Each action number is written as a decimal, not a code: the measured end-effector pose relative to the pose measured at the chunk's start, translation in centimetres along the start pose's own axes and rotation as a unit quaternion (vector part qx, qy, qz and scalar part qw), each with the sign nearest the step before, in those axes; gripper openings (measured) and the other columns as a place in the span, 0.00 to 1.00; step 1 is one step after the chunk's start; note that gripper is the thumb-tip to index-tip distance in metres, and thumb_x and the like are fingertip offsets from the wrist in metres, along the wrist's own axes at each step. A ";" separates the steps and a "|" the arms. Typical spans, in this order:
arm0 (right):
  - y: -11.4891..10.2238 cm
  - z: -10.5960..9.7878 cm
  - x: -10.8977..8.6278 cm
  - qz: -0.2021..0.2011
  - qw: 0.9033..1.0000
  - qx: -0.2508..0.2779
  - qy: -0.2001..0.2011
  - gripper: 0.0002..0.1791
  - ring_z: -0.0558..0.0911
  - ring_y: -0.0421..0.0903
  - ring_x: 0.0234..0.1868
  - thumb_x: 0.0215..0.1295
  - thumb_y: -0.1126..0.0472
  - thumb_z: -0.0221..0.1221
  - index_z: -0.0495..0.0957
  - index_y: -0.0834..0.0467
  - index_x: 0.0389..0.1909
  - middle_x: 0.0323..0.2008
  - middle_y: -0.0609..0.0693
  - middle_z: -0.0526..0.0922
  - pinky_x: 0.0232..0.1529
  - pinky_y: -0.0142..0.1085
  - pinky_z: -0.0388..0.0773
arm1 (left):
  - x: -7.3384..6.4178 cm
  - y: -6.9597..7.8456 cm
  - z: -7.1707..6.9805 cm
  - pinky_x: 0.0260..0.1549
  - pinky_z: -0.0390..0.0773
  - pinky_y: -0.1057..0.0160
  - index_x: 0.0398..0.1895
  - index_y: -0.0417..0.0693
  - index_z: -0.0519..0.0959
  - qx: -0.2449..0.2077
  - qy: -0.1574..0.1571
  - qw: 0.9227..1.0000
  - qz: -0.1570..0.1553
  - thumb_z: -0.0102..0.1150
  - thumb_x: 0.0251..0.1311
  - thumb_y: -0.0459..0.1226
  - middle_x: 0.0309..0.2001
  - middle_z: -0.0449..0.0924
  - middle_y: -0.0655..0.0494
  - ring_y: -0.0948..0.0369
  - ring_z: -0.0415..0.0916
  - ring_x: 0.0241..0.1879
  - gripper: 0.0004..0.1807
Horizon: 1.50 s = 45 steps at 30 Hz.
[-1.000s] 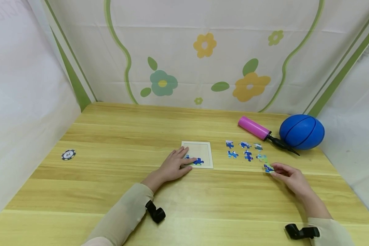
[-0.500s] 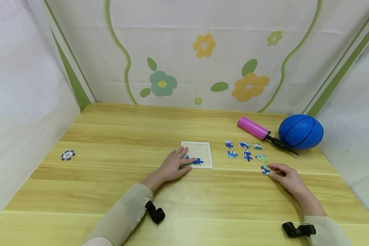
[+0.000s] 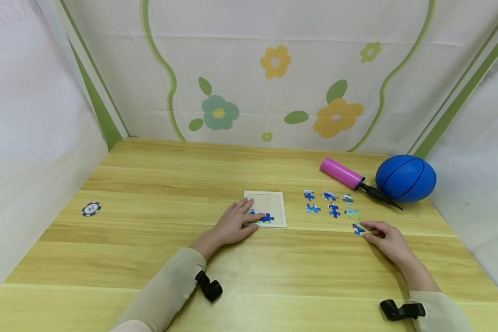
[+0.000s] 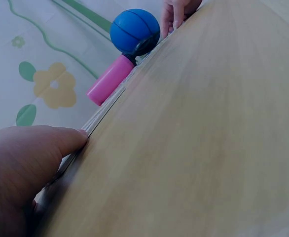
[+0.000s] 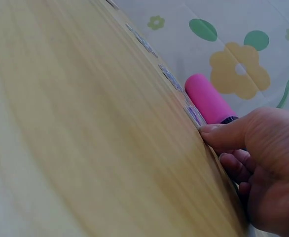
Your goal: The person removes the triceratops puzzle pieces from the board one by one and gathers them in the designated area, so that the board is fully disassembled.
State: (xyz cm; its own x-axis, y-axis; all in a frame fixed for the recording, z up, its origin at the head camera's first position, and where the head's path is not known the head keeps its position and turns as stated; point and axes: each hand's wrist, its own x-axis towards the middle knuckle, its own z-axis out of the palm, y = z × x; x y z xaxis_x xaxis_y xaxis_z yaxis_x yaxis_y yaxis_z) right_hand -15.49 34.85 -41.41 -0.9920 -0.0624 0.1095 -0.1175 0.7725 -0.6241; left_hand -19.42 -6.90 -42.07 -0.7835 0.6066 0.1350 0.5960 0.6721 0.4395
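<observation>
Fingers spread, my left hand (image 3: 234, 223) rests on the left part of a square, pale puzzle tray (image 3: 278, 209). Beneath its fingertips, blue-and-green puzzle pieces (image 3: 268, 217) lie along the tray's bottom edge, partly covered. The left wrist view has the thumb (image 4: 68, 140) right at the tray's edge. Over on the right, my right hand (image 3: 392, 242) pinches the side of a blue-and-green puzzle piece (image 3: 358, 228) between thumb and fingers, low at the tabletop. Several other loose pieces (image 3: 334, 210) lie in rows just behind and left of it.
A pink hand pump (image 3: 342, 173) with a black handle lies behind the loose pieces. Its handle overlaps a blue ball (image 3: 406, 178) at the back right. At far left is a round poker chip (image 3: 91, 209). A flowered curtain (image 3: 240, 69) closes off the table's back.
My right hand has moved slightly left with the pinched puzzle piece, then stayed nearly still. The left hand keeps its place on the tray.
</observation>
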 end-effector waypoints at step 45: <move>-15.3 11.7 5.9 -0.099 0.967 0.174 -0.156 0.22 0.72 0.49 0.42 0.54 0.61 0.59 0.72 0.64 0.49 0.42 0.55 0.75 0.42 0.43 0.68 | 0.1 -0.1 0.0 0.56 0.42 0.49 0.57 0.60 0.68 -0.003 0.001 1.000 0.001 0.44 0.60 0.48 0.63 0.48 0.44 0.51 0.40 0.63 0.21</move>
State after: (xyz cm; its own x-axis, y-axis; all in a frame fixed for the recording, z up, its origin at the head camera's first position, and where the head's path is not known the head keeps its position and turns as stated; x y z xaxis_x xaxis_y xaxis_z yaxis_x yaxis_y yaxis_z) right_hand -20.10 15.22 -40.26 -0.9077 -0.4167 0.0489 -0.2613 0.4701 -0.8431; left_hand -19.57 -6.89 -42.08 -0.7829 0.6068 0.1374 0.5963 0.6687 0.4442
